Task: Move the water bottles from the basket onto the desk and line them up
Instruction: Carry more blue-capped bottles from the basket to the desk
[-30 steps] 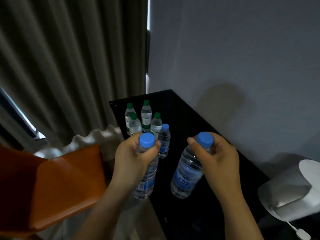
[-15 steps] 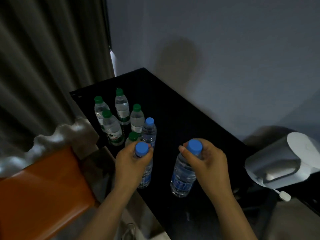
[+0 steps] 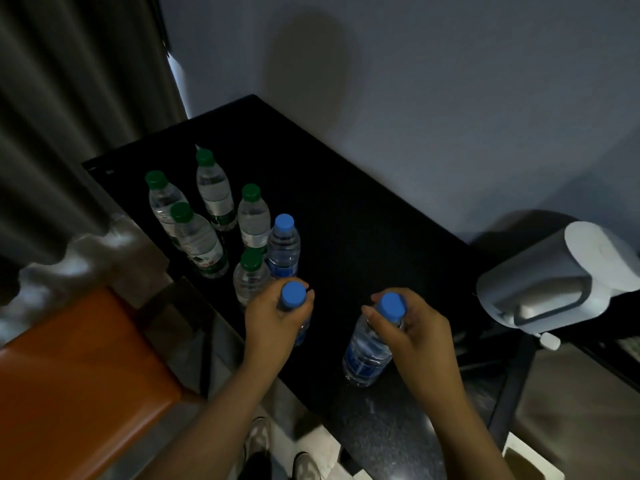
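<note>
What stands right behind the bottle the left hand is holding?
The nearest green-capped bottle and a blue-capped bottle stand just beyond the held bottle on the black desk. The left hand hides the green-capped one's lower part, so contact cannot be judged.

Desk: black, glossy top, set vs wall.
Green-cap bottles: 5, clear, upright, bunched at Desk's far-left end, some touching.
Lone blue bottle: clear w/ blue cap & label, upright, just right of nearest green one.
Left bottle: blue cap, approx upright, near Desk's front edge, just in front of the bunch; left hand grips its neck, body mostly hidden.
Right bottle: blue cap & label, approx upright, apart from Left bottle; right hand grips neck under cap; can't tell if base rests on Desk.
</note>
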